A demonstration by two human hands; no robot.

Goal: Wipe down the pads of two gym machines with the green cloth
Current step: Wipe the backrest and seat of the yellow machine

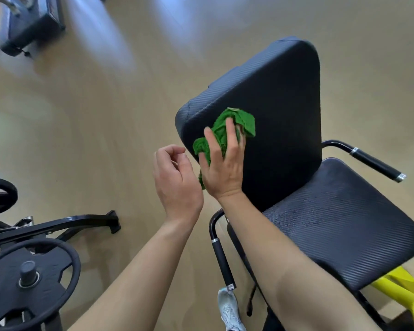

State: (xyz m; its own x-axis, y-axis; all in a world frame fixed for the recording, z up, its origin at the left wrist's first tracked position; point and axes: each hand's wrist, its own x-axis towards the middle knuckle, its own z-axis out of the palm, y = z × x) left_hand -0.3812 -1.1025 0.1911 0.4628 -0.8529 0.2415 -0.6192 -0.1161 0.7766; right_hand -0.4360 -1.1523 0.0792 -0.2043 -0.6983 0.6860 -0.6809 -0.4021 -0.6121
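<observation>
Green cloth [237, 120] on back pad [280, 103].
Right hand [222, 168] presses it flat, fingers spread; left hand [175, 180] just beside, fingers loosely curled, holding nothing.

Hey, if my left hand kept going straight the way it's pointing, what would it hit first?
Your left hand would probably meet the near edge of the back pad, just beside the green cloth; depth is unclear.

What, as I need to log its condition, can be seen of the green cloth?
The green cloth is bright, soft-looking fabric, crumpled into folds rather than spread flat. It lies against the left part of the black ribbed back pad, pressed there by the right hand with fingers spread. Bunches show above the fingertips, between the fingers and beside the palm.
</observation>
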